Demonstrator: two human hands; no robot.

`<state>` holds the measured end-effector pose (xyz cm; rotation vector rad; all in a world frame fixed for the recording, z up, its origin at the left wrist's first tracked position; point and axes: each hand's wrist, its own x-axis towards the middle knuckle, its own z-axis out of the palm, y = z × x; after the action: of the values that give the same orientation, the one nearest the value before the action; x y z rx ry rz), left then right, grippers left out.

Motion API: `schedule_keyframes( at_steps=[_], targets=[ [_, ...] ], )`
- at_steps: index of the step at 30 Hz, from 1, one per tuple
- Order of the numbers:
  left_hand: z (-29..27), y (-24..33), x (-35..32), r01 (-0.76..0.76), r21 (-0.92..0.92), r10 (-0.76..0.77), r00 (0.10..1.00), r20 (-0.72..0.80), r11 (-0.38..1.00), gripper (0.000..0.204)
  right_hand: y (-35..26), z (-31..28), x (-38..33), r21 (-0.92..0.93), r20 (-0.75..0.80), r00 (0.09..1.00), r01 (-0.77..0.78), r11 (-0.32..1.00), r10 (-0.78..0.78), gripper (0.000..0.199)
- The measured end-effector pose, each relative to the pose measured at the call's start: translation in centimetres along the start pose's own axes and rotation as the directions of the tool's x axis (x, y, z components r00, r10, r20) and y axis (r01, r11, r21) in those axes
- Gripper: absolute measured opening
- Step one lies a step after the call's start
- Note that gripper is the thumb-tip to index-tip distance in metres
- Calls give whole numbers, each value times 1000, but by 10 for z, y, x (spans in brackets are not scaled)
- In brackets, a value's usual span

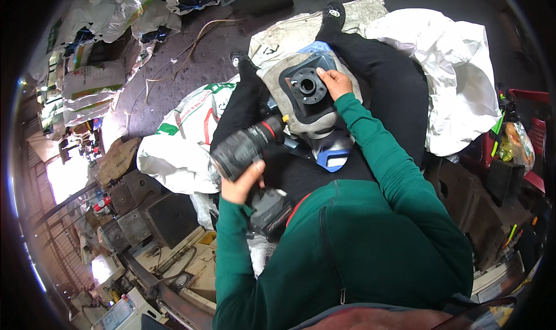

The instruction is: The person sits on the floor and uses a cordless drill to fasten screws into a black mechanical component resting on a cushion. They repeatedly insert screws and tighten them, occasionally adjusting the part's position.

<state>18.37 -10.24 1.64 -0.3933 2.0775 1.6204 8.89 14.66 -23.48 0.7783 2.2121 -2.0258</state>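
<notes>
My left hand (244, 182) is wrapped round the grip of a black cordless drill (242, 151) with a red ring. The drill's front end points up and right, toward the dark part on my lap. My right hand (336, 84) has its thumb and fingers on the rim of a black round flange (310, 96) with a central hole and smaller holes around it. This flange sits on a dark square plate (292, 111), above a grey and blue piece (333, 159) with a handle-like opening. Whether a screw is at the drill's tip, I cannot tell.
White sacks (463, 75) lie on both sides of my legs. Dark box-shaped parts (174, 217) stand at the lower left. On the right is a red crate (536, 133) with bagged items beside it. A cable (194, 46) runs over the floor at the upper left.
</notes>
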Motion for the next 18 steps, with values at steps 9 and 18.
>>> schedule_keyframes(
  at_steps=[9, 18],
  targets=[
    [18, 16, 76, -84, 43, 85, 996, -34, 996, 28, -7, -1, -1, -51, 79, 996, 40, 998, -36, 48],
    [23, 20, 92, -72, 12, 72, 997, -6, 997, 24, -9, 0, -4, -30, 63, 998, 24, 999, -22, 48]
  ],
)
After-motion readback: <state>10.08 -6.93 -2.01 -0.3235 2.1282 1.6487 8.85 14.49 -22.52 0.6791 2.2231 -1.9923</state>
